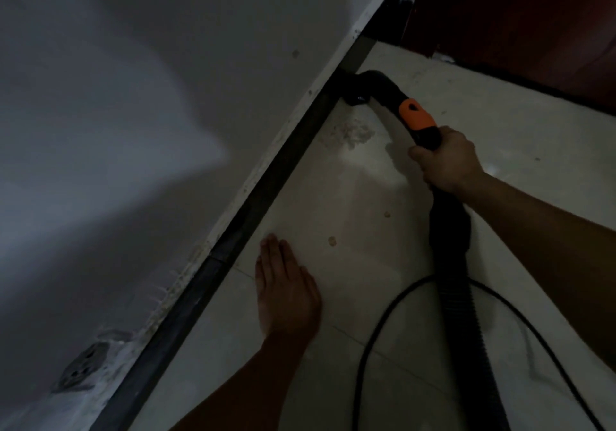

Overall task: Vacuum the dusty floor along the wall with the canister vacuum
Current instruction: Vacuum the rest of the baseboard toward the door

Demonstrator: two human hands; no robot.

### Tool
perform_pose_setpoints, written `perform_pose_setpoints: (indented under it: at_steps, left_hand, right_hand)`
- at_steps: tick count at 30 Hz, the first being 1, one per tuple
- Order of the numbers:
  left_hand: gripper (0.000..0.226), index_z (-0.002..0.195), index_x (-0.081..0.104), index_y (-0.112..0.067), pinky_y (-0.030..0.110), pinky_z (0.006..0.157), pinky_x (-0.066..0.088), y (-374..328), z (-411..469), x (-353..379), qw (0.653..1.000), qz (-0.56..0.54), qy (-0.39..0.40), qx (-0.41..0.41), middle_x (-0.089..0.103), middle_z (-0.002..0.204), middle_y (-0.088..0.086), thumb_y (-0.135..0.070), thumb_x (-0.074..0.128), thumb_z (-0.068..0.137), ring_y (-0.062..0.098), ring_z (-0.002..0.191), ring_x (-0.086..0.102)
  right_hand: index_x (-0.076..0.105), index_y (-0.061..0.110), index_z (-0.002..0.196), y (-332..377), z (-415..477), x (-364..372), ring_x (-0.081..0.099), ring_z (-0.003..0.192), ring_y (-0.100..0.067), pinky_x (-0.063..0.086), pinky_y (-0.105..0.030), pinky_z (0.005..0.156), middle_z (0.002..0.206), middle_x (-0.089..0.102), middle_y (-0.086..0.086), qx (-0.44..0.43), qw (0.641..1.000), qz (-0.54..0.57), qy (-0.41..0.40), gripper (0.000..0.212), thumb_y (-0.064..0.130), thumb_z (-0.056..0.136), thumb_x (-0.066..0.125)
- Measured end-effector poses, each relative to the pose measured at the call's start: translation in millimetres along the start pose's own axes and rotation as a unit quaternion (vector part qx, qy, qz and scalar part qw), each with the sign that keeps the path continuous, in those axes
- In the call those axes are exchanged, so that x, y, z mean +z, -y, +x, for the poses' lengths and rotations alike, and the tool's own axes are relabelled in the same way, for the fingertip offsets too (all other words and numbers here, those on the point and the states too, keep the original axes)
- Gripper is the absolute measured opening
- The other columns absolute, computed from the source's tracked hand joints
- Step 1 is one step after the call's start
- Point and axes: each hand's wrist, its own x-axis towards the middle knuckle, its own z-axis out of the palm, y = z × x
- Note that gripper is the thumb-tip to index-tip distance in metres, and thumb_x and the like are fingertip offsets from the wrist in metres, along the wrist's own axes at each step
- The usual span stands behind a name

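My right hand (445, 162) grips the black vacuum handle (418, 119), just below its orange collar. The black nozzle (358, 92) at its end touches the dark baseboard (266, 197) where the pale tiled floor (350, 197) meets the white wall (133, 114). A patch of pale dust (355, 130) lies on the tile just below the nozzle. The ribbed black hose (461, 297) trails from my right hand down to the bottom edge. My left hand (286, 287) rests flat on the tile near the baseboard, fingers straight.
A thin black power cord (376, 330) loops across the floor around the hose. A dark reddish-brown door or cabinet (516, 24) stands at the top right. A loose wall socket (83, 367) sits low on the wall at the lower left.
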Motion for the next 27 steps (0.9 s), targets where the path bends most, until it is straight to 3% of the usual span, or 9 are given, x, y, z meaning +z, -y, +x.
perform_pose_setpoints:
  at_steps: [3, 7, 13, 17, 20, 24, 27]
  left_hand:
    - [0.058, 0.137, 0.043, 0.009, 0.047, 0.114, 0.023, 1, 0, 0, 1.0, 0.004, -0.007, 0.007, 0.038, 0.147, 0.027, -0.023, 0.026, 0.093, 0.039, 0.136, 0.038]
    - [0.057, 0.137, 0.044, 0.009, 0.049, 0.113, 0.023, 1, 1, 1, 1.0, 0.001, -0.008, 0.008, 0.038, 0.146, 0.027, -0.024, 0.026, 0.093, 0.039, 0.136, 0.037]
    - [0.058, 0.137, 0.043, 0.008, 0.049, 0.113, 0.026, 2, 2, 3, 1.0, 0.001, -0.008, 0.009, 0.037, 0.147, 0.027, -0.024, 0.026, 0.092, 0.039, 0.137, 0.036]
    - [0.058, 0.139, 0.04, 0.007, 0.047, 0.115, 0.024, 5, 1, 6, 1.0, 0.003, -0.014, 0.011, 0.035, 0.148, 0.026, -0.025, 0.025, 0.093, 0.038, 0.138, 0.034]
    - [0.059, 0.14, 0.038, 0.007, 0.044, 0.117, 0.021, 6, 1, 9, 1.0, 0.005, -0.015, 0.008, 0.033, 0.15, 0.025, -0.026, 0.023, 0.094, 0.037, 0.14, 0.031]
    - [0.058, 0.14, 0.039, 0.007, 0.043, 0.117, 0.018, 4, 1, 8, 1.0, 0.008, -0.016, 0.007, 0.032, 0.15, 0.025, -0.024, 0.024, 0.094, 0.037, 0.14, 0.031]
    - [0.058, 0.14, 0.039, 0.008, 0.045, 0.117, 0.023, 3, 1, 8, 1.0, 0.009, -0.017, 0.007, 0.033, 0.149, 0.026, -0.023, 0.025, 0.093, 0.037, 0.139, 0.032]
  right_hand:
    - [0.057, 0.014, 0.102, -8, -12, -12, 0.059, 0.056, -0.022, 0.043, -0.024, 0.048, 0.075, 0.063, -0.008, -0.005, 0.999, -0.004, 0.036, 0.025, 0.025, 0.083, 0.068]
    - [0.057, 0.02, 0.101, -17, -28, -18, 0.059, 0.049, -0.021, 0.043, -0.024, 0.04, 0.071, 0.062, -0.009, -0.02, 0.996, -0.018, 0.082, 0.021, 0.025, 0.083, 0.069]
    - [0.061, 0.011, 0.103, -19, 0, -37, 0.057, 0.05, -0.024, 0.047, -0.029, 0.054, 0.072, 0.062, -0.013, 0.03, 1.0, -0.005, 0.0, 0.025, 0.023, 0.083, 0.07]
    - [0.059, 0.007, 0.1, -32, -14, -61, 0.057, 0.05, -0.027, 0.048, -0.032, 0.052, 0.067, 0.06, -0.014, 0.041, 0.999, -0.014, 0.013, 0.023, 0.02, 0.085, 0.07]
    - [0.059, 0.012, 0.094, -50, -55, -58, 0.058, 0.048, -0.027, 0.049, -0.034, 0.051, 0.065, 0.062, -0.015, 0.024, 0.999, -0.032, 0.015, 0.018, 0.02, 0.083, 0.071]
    - [0.058, 0.017, 0.095, -58, -78, -41, 0.063, 0.059, -0.03, 0.054, -0.04, 0.057, 0.072, 0.064, -0.014, 0.014, 0.999, -0.038, 0.0, 0.019, 0.025, 0.083, 0.07]
    - [0.057, 0.015, 0.097, -46, -69, -34, 0.063, 0.058, -0.028, 0.05, -0.031, 0.054, 0.073, 0.064, -0.014, 0.0, 1.0, -0.027, -0.004, 0.021, 0.024, 0.084, 0.07]
